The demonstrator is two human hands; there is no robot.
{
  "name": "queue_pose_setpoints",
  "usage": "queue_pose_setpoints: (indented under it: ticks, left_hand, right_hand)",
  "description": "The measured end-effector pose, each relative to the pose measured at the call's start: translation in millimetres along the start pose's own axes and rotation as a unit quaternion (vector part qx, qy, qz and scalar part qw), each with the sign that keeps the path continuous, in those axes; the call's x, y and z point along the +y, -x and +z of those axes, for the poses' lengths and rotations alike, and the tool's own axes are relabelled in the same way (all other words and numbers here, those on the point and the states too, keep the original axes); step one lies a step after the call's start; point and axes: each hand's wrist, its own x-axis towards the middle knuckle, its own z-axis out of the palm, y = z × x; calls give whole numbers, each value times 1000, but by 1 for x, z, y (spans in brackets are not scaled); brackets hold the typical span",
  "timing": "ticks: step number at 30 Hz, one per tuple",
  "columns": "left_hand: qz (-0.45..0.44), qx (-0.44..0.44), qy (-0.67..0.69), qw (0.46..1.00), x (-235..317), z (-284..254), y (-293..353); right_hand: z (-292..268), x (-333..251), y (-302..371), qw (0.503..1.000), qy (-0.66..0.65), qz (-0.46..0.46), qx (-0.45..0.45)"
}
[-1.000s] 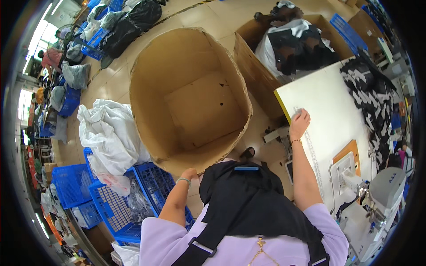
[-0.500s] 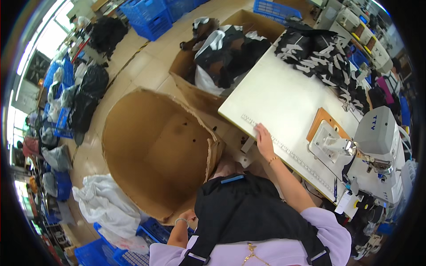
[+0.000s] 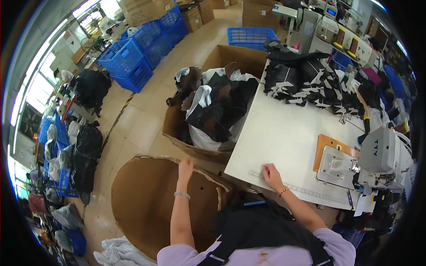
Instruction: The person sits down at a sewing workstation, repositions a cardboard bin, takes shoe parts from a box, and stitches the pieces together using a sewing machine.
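Note:
My left hand (image 3: 186,169), with a pale bracelet at the wrist, reaches forward over the far rim of the big, rounded cardboard box (image 3: 146,195). Its fingers point away and are mostly hidden, and I cannot tell whether it touches the rim. On the white tabletop (image 3: 270,133) rests my right hand (image 3: 272,176), fingers curled in and nothing visible in them, beside a ruler strip (image 3: 306,189) along the near edge. Ahead of my left hand, a second cardboard box (image 3: 191,150) is heaped with black, brown and white material pieces (image 3: 217,104).
A sewing machine (image 3: 384,155) stands on the table's right. Black pieces with pale tabs (image 3: 319,82) are piled at its far end. Blue crates (image 3: 128,62) stand back left, another blue crate (image 3: 252,35) behind the filled box. White sheeting (image 3: 122,252) lies lower left.
My left hand has risen from beside the near rim of the rounded box and stretched forward across it. My right hand stays on the table, its fingers now more curled. The view has tilted up.

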Motion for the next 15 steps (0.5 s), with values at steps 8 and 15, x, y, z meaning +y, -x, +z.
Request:
queue_pose_setpoints:
  ticks: [8, 15]
  left_hand:
    - [117, 214, 15, 970, 125, -17, -259]
    - [97, 199, -26, 975, 106, -14, -406]
  right_hand:
    - [17, 11, -92, 972, 186, -90, 113]
    - [12, -3, -93, 967, 217, -82, 105]
